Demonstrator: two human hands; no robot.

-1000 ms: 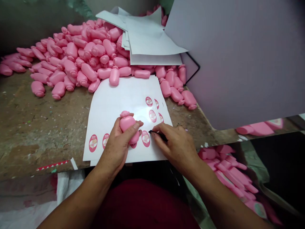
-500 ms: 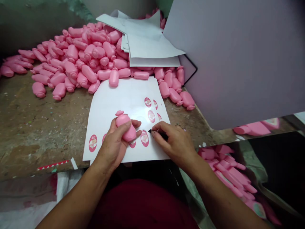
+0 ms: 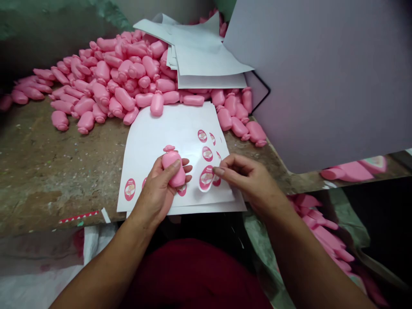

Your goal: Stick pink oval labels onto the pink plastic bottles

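My left hand [image 3: 158, 189] is closed around a small pink plastic bottle [image 3: 174, 166], its flared neck pointing away from me. In my right hand [image 3: 247, 178], thumb and forefinger pinch the upper edge of an oval pink-and-white sticker [image 3: 206, 177], which is lifted off the sheet and tilted. Under both hands lies a stack of white sticker sheets [image 3: 154, 137], with a few oval stickers left near its right side and front edge. The black pointed tool seen before cannot be made out now.
A large heap of pink bottles [image 3: 103, 71] covers the back of the worn table [image 3: 28, 171]. White papers [image 3: 206, 51] lie on the heap. A big pale panel [image 3: 315, 86] stands at the right. More pink pieces [image 3: 328, 231] lie lower right, below the table edge.
A sticker has come off the sheet and now hangs from my right fingers, which have risen slightly rightwards. My left hand keeps the bottle, turned a little more upright. The view has shifted slightly.
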